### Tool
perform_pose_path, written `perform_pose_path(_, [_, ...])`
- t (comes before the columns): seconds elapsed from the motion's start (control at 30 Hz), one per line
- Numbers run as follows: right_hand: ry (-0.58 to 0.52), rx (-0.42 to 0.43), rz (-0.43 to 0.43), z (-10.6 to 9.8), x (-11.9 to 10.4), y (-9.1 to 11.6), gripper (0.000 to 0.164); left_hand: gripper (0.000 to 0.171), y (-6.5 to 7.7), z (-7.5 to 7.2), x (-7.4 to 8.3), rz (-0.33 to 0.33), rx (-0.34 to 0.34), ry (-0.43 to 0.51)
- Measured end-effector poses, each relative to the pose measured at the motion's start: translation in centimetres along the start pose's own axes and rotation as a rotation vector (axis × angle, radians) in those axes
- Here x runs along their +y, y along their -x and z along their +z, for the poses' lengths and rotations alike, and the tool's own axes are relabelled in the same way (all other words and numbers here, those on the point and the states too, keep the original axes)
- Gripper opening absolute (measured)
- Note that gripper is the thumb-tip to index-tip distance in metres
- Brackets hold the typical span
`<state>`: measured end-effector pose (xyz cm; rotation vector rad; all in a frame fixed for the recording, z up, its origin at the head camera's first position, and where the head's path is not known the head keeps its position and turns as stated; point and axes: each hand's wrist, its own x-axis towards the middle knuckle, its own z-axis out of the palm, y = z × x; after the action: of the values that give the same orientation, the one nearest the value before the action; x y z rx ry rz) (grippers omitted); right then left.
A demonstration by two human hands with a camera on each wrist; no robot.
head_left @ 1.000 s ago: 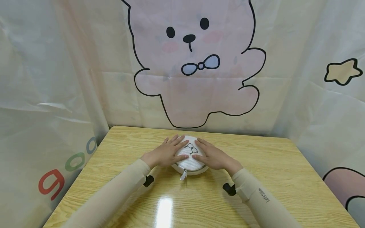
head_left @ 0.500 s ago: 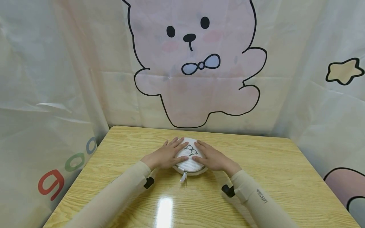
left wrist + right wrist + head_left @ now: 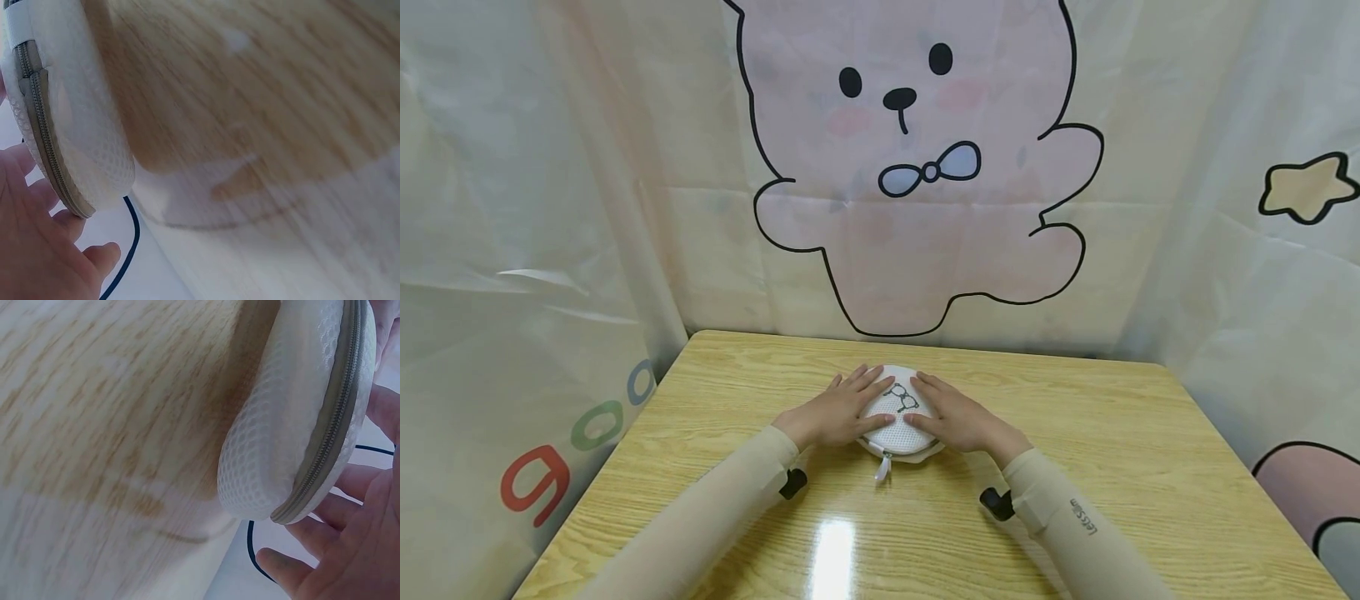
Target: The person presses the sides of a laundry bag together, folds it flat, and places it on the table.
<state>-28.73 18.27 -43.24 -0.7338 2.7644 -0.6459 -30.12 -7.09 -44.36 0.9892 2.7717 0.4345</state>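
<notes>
A round white mesh laundry bag (image 3: 895,435) with a small line drawing on its top lies on the table (image 3: 1120,467). Its zip pull (image 3: 883,469) hangs toward me at the front. My left hand (image 3: 835,412) rests on the bag's left side with the fingers spread and straight. From the right, my right hand (image 3: 962,417) lies on it the same way, thumbs pointing toward each other. In the right wrist view the zip (image 3: 337,415) runs closed along the bag's rim. The bag bulges below the zip; its contents are hidden.
A pale curtain (image 3: 700,167) with a bear drawing stands behind the table, and further curtains flank both sides. Black straps (image 3: 997,503) sit at the wrists. A bright light reflection (image 3: 832,550) shows on the wood in front.
Both hands and the bag have shifted very slightly toward me. The hands stay spread on top of the bag throughout.
</notes>
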Motion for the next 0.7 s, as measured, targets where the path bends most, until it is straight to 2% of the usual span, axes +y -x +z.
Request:
perform_pose_path(0.3, [-0.004,-0.004,0.007,0.26,0.14,-0.14,0.078,0.076,-0.06,0.26,0.03,-0.026,-0.009,0.022])
perform_pose_path(0.7, [0.004,-0.018,0.026,1.01,0.43,-0.41,0.079,0.076,-0.23,0.89,-0.26,-0.017,-0.020,0.032])
